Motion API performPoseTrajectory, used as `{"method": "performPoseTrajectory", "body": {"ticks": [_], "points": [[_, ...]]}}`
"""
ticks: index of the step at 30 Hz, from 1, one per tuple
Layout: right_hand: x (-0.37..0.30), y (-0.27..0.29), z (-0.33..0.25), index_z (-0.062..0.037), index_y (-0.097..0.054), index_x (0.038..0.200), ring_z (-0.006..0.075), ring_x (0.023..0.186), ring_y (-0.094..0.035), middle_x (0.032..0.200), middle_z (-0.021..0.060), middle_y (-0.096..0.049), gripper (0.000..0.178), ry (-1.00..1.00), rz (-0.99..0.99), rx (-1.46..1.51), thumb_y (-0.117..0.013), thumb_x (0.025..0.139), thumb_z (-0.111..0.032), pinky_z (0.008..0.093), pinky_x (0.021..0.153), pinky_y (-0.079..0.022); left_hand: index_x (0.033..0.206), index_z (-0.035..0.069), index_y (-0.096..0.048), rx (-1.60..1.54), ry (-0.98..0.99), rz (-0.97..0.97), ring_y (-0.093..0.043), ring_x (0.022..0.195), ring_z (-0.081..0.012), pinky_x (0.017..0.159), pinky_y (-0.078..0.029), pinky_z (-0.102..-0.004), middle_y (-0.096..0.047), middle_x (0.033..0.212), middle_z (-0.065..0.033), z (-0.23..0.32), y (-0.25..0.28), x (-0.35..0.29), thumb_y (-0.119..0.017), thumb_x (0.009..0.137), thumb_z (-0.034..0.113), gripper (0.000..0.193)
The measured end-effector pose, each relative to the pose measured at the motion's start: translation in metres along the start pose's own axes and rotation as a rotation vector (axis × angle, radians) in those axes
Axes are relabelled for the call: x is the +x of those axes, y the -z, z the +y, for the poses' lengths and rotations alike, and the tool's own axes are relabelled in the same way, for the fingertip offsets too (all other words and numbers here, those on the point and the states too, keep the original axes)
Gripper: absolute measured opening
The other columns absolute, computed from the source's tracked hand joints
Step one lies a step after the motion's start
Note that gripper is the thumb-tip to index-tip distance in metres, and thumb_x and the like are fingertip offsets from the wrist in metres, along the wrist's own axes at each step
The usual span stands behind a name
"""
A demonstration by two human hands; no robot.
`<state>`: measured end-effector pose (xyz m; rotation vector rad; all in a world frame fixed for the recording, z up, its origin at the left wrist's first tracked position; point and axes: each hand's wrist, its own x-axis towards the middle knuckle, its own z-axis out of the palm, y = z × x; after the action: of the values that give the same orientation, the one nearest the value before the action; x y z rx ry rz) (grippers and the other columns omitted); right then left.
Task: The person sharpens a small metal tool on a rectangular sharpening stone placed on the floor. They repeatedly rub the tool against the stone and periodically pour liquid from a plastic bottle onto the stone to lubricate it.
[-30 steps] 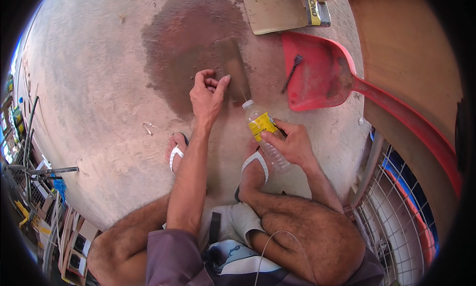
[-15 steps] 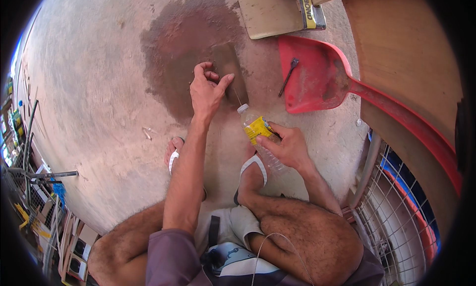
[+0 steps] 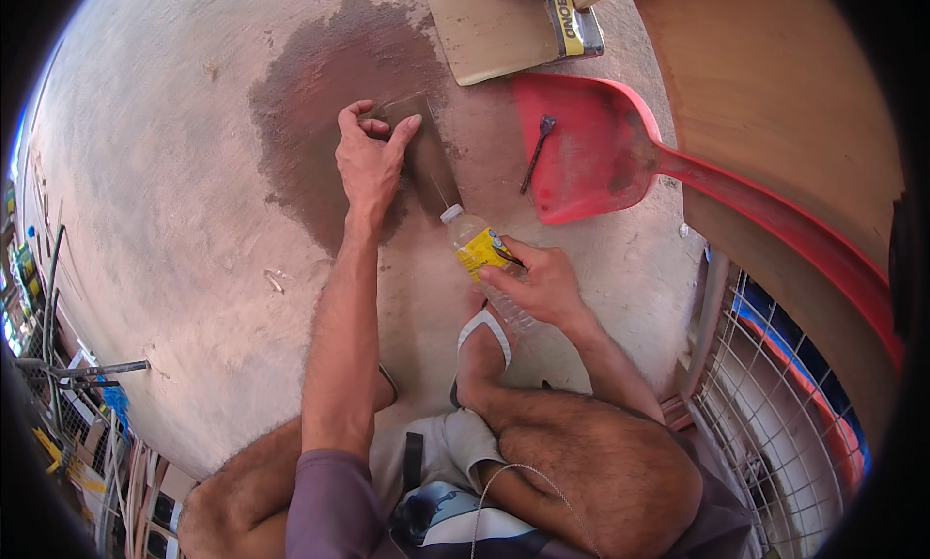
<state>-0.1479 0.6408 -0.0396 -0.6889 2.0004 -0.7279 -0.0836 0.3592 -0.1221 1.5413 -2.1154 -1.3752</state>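
Note:
My left hand (image 3: 371,162) is pinched at the left edge of a flat brown rectangular slab (image 3: 434,167), thumb toward its face and fingers curled at its edge. How far the slab is tilted off the floor is hard to tell. Wrapped in my right hand (image 3: 542,283) is a clear plastic bottle (image 3: 480,249) with a yellow label and a white cap (image 3: 451,213). The bottle leans with its cap toward the slab's near end, and a thin stream of liquid runs from the cap over the slab. A dark wet patch (image 3: 329,84) spreads on the concrete around it.
A red dustpan (image 3: 605,162) lies to the right, a small dark stick with a flared end (image 3: 539,152) on it. Beyond sits a beige dustpan-like scoop (image 3: 494,26). Brown board (image 3: 775,84) and wire mesh (image 3: 765,394) border the right; rods and clutter (image 3: 77,375) stand left.
The whole view has shifted, moving things left in the picture. My left hand has moved slightly farther away along the slab, and more of the slab's face shows. The bottle stays in my right hand.

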Motion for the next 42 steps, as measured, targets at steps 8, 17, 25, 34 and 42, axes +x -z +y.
{"method": "performPoseTrajectory", "body": {"ticks": [8,17,25,34,42], "points": [[-0.005,0.004,0.002,-0.0057,-0.077,0.126,0.0409,0.078,-0.076,0.086,0.0207,-0.076,0.054,-0.038,0.035,0.037,-0.081,0.094,-0.050,0.0487,0.067,-0.056,0.142,0.001,-0.060,-0.043,0.061,-0.030,-0.065,0.078,-0.0132,0.075,-0.058,-0.0320,-0.069,0.099,-0.0052,-0.022,-0.006,-0.036,-0.095,0.089,0.039,0.074],[0.013,0.014,-0.003,-0.0030,-0.066,0.138,0.0265,0.093,-0.079,0.106,0.0146,-0.079,0.064,0.025,0.142,0.119,-0.093,0.089,-0.033,0.0400,0.079,-0.061,0.140,0.001,-0.063,-0.097,0.075,-0.023,-0.061,0.082,-0.0091,0.078,-0.055,-0.0283,-0.069,0.097,-0.0015,-0.024,0.002,-0.043,-0.092,0.093,0.037,0.065],[0.130,0.029,0.008,-0.0069,-0.042,0.151,0.0247,0.124,-0.069,0.135,0.0123,-0.071,0.080,0.548,0.481,0.204,-0.093,0.090,-0.012,0.0372,0.105,-0.056,0.130,0.002,-0.068,-0.116,0.010,0.055,-0.062,0.076,-0.0089,0.075,-0.055,-0.0273,-0.069,0.089,-0.0013,-0.027,-0.003,-0.048,-0.084,0.100,0.028,0.043],[0.104,0.021,0.024,-0.0043,-0.049,0.148,0.0295,0.126,-0.068,0.136,0.0148,-0.067,0.065,0.342,0.598,0.169,-0.087,0.096,-0.014,0.0413,0.103,-0.056,0.133,0.001,-0.065,-0.019,-0.099,0.024,-0.058,0.071,-0.0101,0.070,-0.053,-0.0283,-0.065,0.098,-0.0035,-0.028,-0.001,-0.072,-0.087,0.098,0.022,0.047],[0.058,-0.050,0.027,0.0011,-0.066,0.128,0.0402,0.102,-0.066,0.111,0.0195,-0.063,0.025,0.331,0.390,-0.028,-0.066,0.105,-0.010,0.0500,0.086,-0.054,0.127,0.001,-0.065,-0.097,-0.014,0.039,-0.059,0.074,-0.0098,0.072,-0.054,-0.0285,-0.066,0.096,-0.0039,-0.031,-0.014,-0.091,-0.084,0.100,0.021,0.039]]}}
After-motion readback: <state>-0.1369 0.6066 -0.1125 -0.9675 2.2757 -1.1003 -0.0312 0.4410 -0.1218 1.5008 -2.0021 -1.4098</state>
